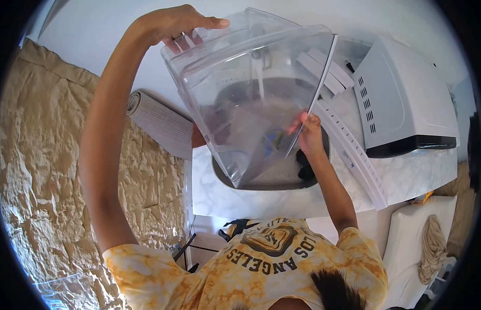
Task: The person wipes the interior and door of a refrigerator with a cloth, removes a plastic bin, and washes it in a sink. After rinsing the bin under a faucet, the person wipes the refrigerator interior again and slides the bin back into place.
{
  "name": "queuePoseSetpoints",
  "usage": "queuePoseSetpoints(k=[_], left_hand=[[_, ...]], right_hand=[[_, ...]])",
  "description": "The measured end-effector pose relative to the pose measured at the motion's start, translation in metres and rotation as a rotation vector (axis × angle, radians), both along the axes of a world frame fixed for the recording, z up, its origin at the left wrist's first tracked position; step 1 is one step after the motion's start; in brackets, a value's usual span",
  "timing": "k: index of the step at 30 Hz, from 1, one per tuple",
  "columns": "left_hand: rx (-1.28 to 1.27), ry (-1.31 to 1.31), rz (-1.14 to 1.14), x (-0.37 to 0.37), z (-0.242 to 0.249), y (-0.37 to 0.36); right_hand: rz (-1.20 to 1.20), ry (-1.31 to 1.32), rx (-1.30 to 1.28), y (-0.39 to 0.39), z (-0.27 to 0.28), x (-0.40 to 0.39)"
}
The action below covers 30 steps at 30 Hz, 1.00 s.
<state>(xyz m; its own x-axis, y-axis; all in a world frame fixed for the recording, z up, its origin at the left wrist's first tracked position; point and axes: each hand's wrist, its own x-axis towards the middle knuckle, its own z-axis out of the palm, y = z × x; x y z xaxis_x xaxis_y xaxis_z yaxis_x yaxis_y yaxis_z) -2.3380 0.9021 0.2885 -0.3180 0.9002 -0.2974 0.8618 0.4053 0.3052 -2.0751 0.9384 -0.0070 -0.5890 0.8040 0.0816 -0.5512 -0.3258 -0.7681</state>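
Observation:
A large clear plastic drawer point(199, 88), like one from a fridge, is tilted over the grey sink point(323, 155). High at its far left corner, my left hand point(186, 33) is closed round the edge, thumb on top. My right hand point(310, 135) grips the long pale-trimmed edge on the right, its fingers partly seen through the plastic. Behind the clear wall show the tap point(258, 54) and a stream like running water. Something blue and yellow in the sink is blurred by the drawer.
White slotted panels point(354, 160) lie on the marbled counter point(421, 173) right of the sink, beside a white appliance point(406, 98) with vents. A rolled grey mat point(160, 121) leans at the left. Crinkled brown paper point(44, 155) covers the left side.

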Motion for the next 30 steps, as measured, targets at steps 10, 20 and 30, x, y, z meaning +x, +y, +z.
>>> queuePoseSetpoints(k=[10,20,30], left_hand=[[0.043,-0.038,0.037,0.014,0.033,-0.003],[0.305,-0.404,0.200,-0.058,-0.003,-0.119],[0.561,-1.429,0.273,-0.115,-0.186,-0.236]], right_hand=[[0.043,0.108,-0.061,0.028,-0.006,-0.006],[-0.013,-0.366,0.369,-0.024,0.140,-0.004],[-0.217,-0.762,1.332,-0.057,0.181,-0.047]])
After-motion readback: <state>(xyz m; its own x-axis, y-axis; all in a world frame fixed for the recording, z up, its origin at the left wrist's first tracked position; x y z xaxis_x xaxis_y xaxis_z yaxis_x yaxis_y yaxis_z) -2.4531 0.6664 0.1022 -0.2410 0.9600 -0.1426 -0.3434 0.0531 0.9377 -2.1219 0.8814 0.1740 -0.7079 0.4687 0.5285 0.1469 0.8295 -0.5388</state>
